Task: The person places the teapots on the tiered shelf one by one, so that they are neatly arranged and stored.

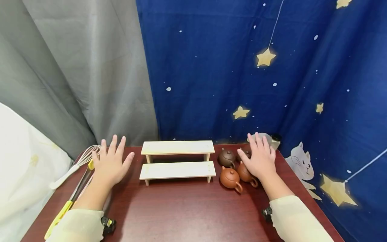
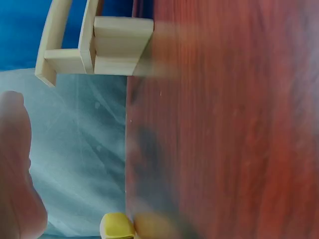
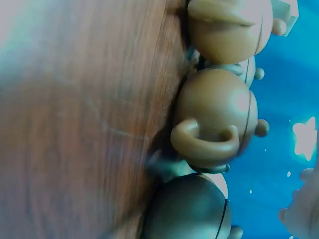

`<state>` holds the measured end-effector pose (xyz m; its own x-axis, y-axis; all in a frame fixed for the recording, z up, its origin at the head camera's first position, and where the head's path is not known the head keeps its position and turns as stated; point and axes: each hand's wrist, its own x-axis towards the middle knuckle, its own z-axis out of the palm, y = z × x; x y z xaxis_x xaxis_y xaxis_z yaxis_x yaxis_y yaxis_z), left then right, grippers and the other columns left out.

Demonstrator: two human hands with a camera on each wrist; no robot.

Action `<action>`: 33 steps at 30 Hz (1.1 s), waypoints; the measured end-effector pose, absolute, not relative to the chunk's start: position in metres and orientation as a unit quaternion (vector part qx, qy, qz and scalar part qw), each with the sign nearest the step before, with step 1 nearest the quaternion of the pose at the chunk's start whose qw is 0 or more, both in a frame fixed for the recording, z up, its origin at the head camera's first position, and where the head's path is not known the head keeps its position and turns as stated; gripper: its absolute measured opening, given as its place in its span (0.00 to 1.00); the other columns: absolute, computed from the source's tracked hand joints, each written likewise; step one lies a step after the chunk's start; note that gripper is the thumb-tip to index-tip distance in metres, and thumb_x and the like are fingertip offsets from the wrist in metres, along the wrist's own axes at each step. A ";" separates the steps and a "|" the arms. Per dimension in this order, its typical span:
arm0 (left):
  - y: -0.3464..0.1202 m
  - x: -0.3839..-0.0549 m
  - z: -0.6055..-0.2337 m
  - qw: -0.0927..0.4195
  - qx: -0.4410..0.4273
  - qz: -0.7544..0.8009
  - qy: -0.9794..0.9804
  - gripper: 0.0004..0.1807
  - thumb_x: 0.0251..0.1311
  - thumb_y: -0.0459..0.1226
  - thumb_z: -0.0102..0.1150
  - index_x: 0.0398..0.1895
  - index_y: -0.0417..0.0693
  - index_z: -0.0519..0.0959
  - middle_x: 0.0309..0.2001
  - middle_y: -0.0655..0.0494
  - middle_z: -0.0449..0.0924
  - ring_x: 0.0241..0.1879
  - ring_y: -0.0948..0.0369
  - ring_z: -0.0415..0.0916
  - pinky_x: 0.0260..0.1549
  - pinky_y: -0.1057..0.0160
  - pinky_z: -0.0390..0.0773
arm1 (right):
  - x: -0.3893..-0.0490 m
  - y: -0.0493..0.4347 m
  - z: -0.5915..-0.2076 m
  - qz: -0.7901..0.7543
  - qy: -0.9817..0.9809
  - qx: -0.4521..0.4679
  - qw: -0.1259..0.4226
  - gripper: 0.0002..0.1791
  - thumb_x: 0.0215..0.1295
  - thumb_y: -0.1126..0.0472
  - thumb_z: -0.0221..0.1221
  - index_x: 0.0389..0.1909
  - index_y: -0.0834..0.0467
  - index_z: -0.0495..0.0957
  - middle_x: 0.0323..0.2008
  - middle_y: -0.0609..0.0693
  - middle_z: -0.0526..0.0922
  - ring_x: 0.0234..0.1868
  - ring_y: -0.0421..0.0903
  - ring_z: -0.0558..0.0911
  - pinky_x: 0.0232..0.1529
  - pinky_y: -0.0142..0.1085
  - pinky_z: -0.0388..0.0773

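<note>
My left hand (image 1: pixel 109 165) is held over the table's left side, fingers spread and nothing in it. Nearest to it are a white-handled whisk (image 1: pixel 73 169) and a long tool with yellow handles (image 1: pixel 63 212), partly hidden by my forearm. My right hand (image 1: pixel 259 157), also with straight fingers and no hold on anything, overlaps a cluster of teapots in the head view. Two are orange-brown: one teapot (image 1: pixel 229 178) in front and another teapot (image 3: pixel 214 109) partly behind my hand. A dark brown teapot (image 1: pixel 226 156) stands behind them, with a second dark teapot (image 1: pixel 244 153) mostly hidden.
A two-step light wooden stand (image 1: pixel 177 170) occupies the back middle of the dark red table (image 1: pixel 178 211). Behind the right hand is a black-capped object (image 1: pixel 275 138), partly hidden. Grey curtain (image 1: pixel 99 67) and blue starry curtain (image 1: pixel 211 67) hang along the back edge.
</note>
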<state>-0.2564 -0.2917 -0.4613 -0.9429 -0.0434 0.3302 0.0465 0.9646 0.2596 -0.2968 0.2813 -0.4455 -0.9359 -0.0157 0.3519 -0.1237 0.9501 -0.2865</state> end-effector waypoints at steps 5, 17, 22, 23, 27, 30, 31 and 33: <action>-0.289 -0.250 -0.464 0.203 -0.060 -0.198 -0.957 0.40 0.83 0.53 0.42 0.87 0.41 0.49 0.84 0.29 0.51 0.82 0.25 0.44 0.77 0.22 0.48 | -0.283 0.293 -0.446 0.268 -0.941 0.035 0.204 0.44 0.79 0.33 0.52 0.86 0.49 0.55 0.83 0.62 0.60 0.84 0.67 0.56 0.73 0.79 0.52; -0.263 -0.226 -0.486 0.055 -0.052 -0.446 -0.892 0.38 0.83 0.45 0.50 0.86 0.37 0.52 0.84 0.33 0.54 0.84 0.36 0.51 0.79 0.30 0.58 | -0.249 0.350 -0.459 0.387 -0.888 0.041 0.244 0.40 0.73 0.52 0.69 0.80 0.58 0.64 0.70 0.63 0.79 0.64 0.42 0.79 0.54 0.13 0.69; -0.254 -0.223 -0.492 -0.001 -0.034 -0.503 -0.864 0.34 0.85 0.41 0.46 0.86 0.38 0.51 0.85 0.36 0.55 0.84 0.40 0.55 0.81 0.41 0.62 | -0.242 0.370 -0.462 0.402 -0.892 0.019 0.209 0.42 0.73 0.49 0.69 0.80 0.59 0.64 0.70 0.66 0.78 0.61 0.32 0.77 0.50 0.10 0.69; -0.253 -0.222 -0.493 -0.011 -0.029 -0.514 -0.857 0.34 0.85 0.41 0.46 0.86 0.39 0.51 0.85 0.37 0.55 0.84 0.41 0.56 0.80 0.47 0.65 | -0.241 0.373 -0.463 0.404 -0.892 0.014 0.202 0.42 0.72 0.49 0.69 0.80 0.59 0.63 0.70 0.67 0.77 0.61 0.37 0.79 0.49 0.10 0.70; -0.249 -0.219 -0.494 -0.041 -0.014 -0.544 -0.838 0.36 0.84 0.42 0.47 0.87 0.42 0.50 0.85 0.40 0.56 0.82 0.45 0.61 0.68 0.74 0.70 | -0.239 0.381 -0.468 0.406 -0.898 0.004 0.167 0.45 0.72 0.48 0.70 0.81 0.62 0.61 0.71 0.70 0.76 0.65 0.61 0.80 0.47 0.09 0.70; -0.247 -0.217 -0.495 -0.056 -0.009 -0.556 -0.829 0.37 0.84 0.42 0.48 0.88 0.43 0.49 0.86 0.41 0.54 0.82 0.47 0.60 0.69 0.72 0.72 | -0.238 0.383 -0.472 0.408 -0.904 -0.001 0.126 0.48 0.72 0.46 0.69 0.82 0.63 0.58 0.73 0.72 0.73 0.69 0.69 0.76 0.45 0.10 0.69; -0.246 -0.216 -0.495 -0.059 -0.008 -0.563 -0.825 0.37 0.84 0.41 0.48 0.88 0.42 0.49 0.86 0.41 0.53 0.82 0.48 0.60 0.72 0.68 0.73 | -0.237 0.383 -0.474 0.410 -0.905 -0.002 0.112 0.49 0.72 0.45 0.70 0.82 0.63 0.58 0.73 0.72 0.72 0.70 0.70 0.75 0.45 0.10 0.68; -0.245 -0.215 -0.497 -0.063 -0.005 -0.575 -0.816 0.36 0.84 0.40 0.48 0.87 0.41 0.49 0.86 0.40 0.53 0.82 0.47 0.60 0.75 0.59 0.74 | -0.237 0.382 -0.477 0.414 -0.906 -0.007 0.088 0.50 0.71 0.45 0.70 0.82 0.64 0.57 0.74 0.73 0.70 0.72 0.71 0.74 0.46 0.10 0.67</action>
<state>-0.2155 -0.2455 -0.4967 -0.9919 0.0817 -0.0971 -0.0640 0.3384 0.9388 -0.2370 0.3818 -0.4768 -0.9846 0.0844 0.1531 -0.0604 0.6576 -0.7509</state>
